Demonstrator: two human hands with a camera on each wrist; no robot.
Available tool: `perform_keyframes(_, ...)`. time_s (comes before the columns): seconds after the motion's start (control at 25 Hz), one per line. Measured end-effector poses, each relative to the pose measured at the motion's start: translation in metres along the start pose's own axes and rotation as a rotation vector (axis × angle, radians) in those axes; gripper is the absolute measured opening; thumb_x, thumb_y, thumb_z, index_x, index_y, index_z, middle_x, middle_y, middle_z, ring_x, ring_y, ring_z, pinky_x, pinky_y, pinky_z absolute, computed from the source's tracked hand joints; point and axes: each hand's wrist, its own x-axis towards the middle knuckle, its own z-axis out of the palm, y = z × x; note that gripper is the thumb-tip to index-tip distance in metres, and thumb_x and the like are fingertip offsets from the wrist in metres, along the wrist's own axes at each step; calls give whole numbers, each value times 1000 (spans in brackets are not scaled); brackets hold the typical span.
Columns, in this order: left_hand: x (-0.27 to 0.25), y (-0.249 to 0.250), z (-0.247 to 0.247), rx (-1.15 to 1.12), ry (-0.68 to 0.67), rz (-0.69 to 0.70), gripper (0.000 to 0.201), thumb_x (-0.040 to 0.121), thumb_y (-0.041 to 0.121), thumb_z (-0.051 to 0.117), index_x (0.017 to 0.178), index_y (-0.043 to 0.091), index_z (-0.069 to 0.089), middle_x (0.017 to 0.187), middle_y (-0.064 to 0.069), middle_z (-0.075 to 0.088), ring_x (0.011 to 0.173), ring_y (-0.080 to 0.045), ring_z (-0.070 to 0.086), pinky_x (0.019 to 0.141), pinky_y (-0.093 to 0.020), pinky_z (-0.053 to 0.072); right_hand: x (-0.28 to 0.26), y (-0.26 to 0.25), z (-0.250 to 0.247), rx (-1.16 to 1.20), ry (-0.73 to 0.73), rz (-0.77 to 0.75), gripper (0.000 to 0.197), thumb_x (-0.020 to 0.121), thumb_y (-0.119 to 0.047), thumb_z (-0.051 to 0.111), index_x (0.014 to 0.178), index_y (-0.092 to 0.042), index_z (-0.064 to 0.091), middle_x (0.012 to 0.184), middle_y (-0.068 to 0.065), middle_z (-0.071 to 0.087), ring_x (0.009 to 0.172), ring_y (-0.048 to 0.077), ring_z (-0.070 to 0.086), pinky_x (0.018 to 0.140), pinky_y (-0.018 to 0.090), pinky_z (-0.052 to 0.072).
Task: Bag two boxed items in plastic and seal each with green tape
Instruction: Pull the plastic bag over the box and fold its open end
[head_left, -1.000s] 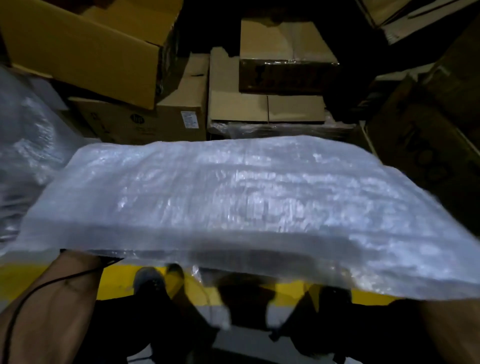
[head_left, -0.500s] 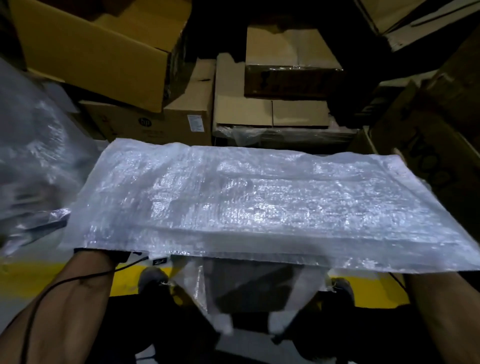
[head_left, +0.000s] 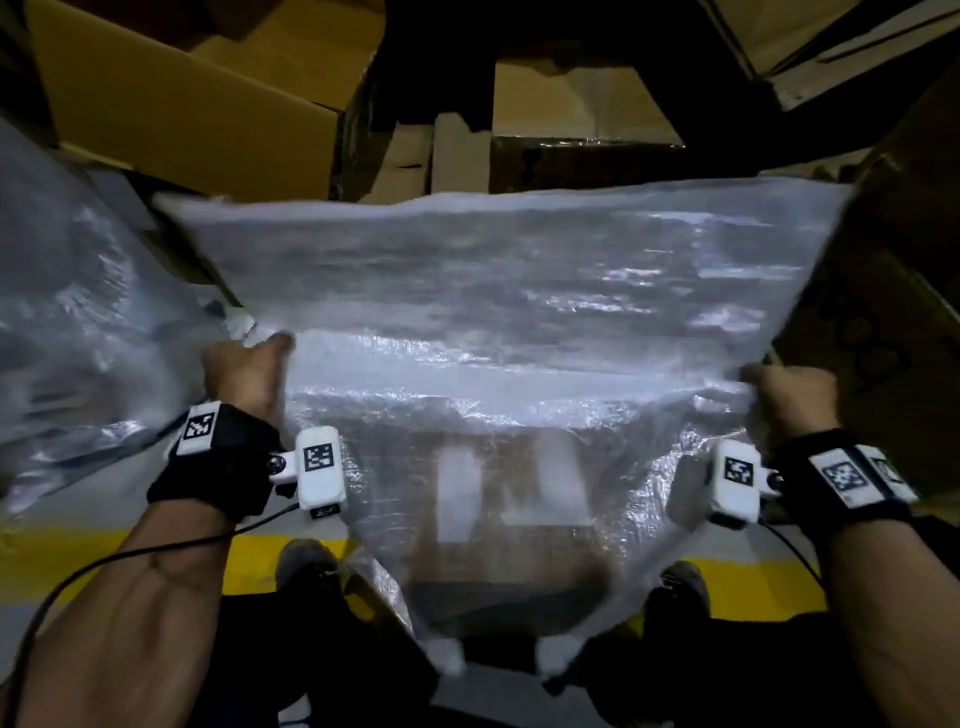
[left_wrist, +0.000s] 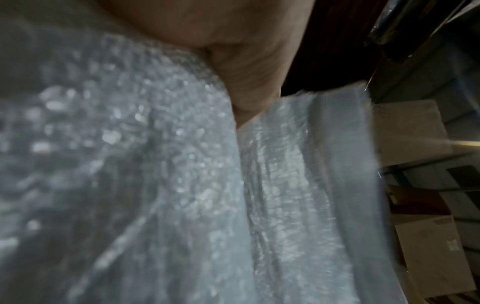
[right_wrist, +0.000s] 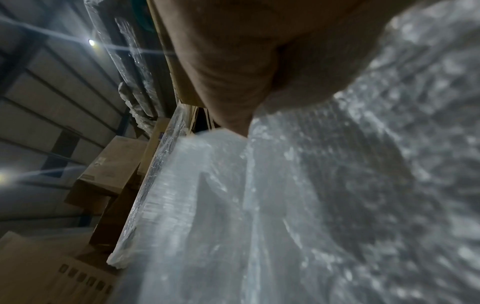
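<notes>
Bubble-textured clear plastic makes up the bag (head_left: 509, 322) that I am holding spread between both hands, and compared with the head view 0.5 s ago, where it lay as a flat sheet over my forearms, its near part now hangs down between my wrists while the far edge stands raised in front of the stacked cardboard cartons (head_left: 171, 98). My left hand (head_left: 241, 371) grips the bag's left edge with fingers curled under and thumb on top; my right hand (head_left: 789, 395) pinches the right edge the same way. A brown boxed item (head_left: 514, 525) now shows through the film low in the hanging part, just above my shoes, where 0.5 s ago only a dark shape showed below the sheet edge. I judge that item 1 is seated toward the bottom of the bag and that folding the spare plastic and taping come next; no green tape is in view. Limits of observation: motion blur softens the head view, so the box's markings and exact outline cannot be read. Both wrist views show only a thumb, (left_wrist: 246, 72) on the left, and blurred film, so the fingers under the plastic are hidden. I cannot tell which end of the bag is open. A second mass of clear plastic (head_left: 67, 312) lies to my left; its contents cannot be made out.
</notes>
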Motion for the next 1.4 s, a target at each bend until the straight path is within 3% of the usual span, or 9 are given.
perform_keyframes(0.12,-3,-7,0,81,-41,-53,54,55,32,74,99,1,66,87,-2,62,73,-15,55,68,-30,47,2,5,2,163,-19,78,23,60,-21,77,68,-7,60,69,10,58,63,23,55,59,33,45)
perform_keyframes(0.32,2,3,-1,86,-35,-85,48,60,39,69,92,2,68,81,-5,65,73,-21,59,72,-35,50,-14,-5,1,277,-9,-24,22,84,-26,68,68,-13,59,69,7,52,61,18,49,49,23,41)
perform_keyframes(0.52,-6,8,-6,61,-94,-78,40,70,25,57,97,-3,64,77,-4,52,75,-20,46,67,-28,39,-19,-10,-6,173,-40,-79,36,98,-16,44,117,10,59,104,27,58,86,28,53,62,22,38)
perform_keyframes(0.68,-16,20,-8,80,-97,36,22,87,13,55,65,12,52,64,-3,40,60,-15,37,56,-22,34,-32,-18,-7,276,-67,-174,24,96,-14,48,74,-8,55,58,0,52,55,4,50,47,18,37)
perform_keyframes(0.8,-7,35,-5,26,3,152,23,83,29,55,75,10,64,73,-9,54,72,-14,45,67,-29,40,-31,-28,-7,379,-13,-287,39,96,-21,52,58,-13,46,39,-12,45,37,-1,38,39,13,31)
perform_keyframes(1.0,25,53,-2,15,102,264,48,77,44,53,92,2,70,78,-9,66,75,-9,50,70,-30,47,-15,-43,-5,390,57,-431,42,92,-36,53,56,-16,47,45,-11,45,51,2,36,50,22,31)
perform_keyframes(1.12,22,40,2,66,79,252,37,85,34,53,89,1,67,69,-1,53,76,-9,49,62,-18,39,-18,-42,6,359,31,-399,41,96,-32,52,59,-15,47,44,-11,49,45,-1,41,45,14,33)
perform_keyframes(1.28,5,20,8,99,-63,194,22,90,28,54,78,10,58,58,5,40,56,-10,38,56,-26,32,-33,-29,24,344,-95,-313,30,100,-16,46,71,-19,54,67,-5,56,63,1,52,46,4,38)
perform_keyframes(1.4,14,13,3,-11,-165,37,9,71,29,59,70,21,55,69,2,48,69,-18,45,59,-28,33,-38,-28,24,576,-173,-189,37,95,-10,44,73,-22,71,63,-11,68,66,8,60,51,12,47)
